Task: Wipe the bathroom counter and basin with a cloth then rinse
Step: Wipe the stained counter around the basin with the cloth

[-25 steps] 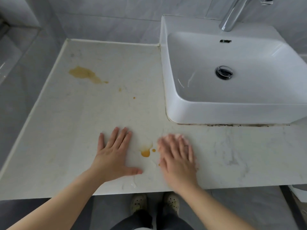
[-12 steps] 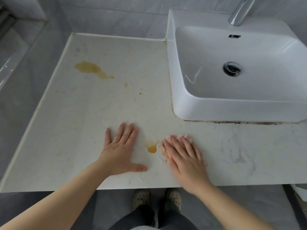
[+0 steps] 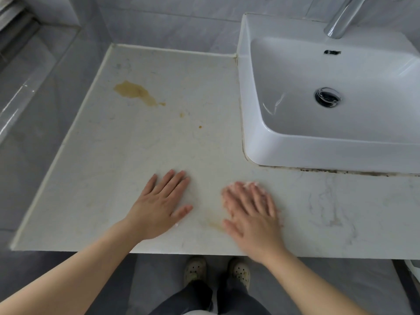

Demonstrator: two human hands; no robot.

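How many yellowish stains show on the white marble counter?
4: large yellow-brown patch back left; small spot and tiny dot to its right; faint smear between left hand and right hand. Hands may hide more.

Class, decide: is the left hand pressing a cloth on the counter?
No, the left hand lies on bare counter; the pink cloth is under the right hand.

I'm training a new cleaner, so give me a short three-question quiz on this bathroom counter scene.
1. True or false: the left hand lies flat on the counter.
2. The cloth is under: A the right hand; B the tap; C the basin.
3. Fill in: the biggest stain sits at the counter's back ____.
Key: 1 true; 2 A; 3 left.
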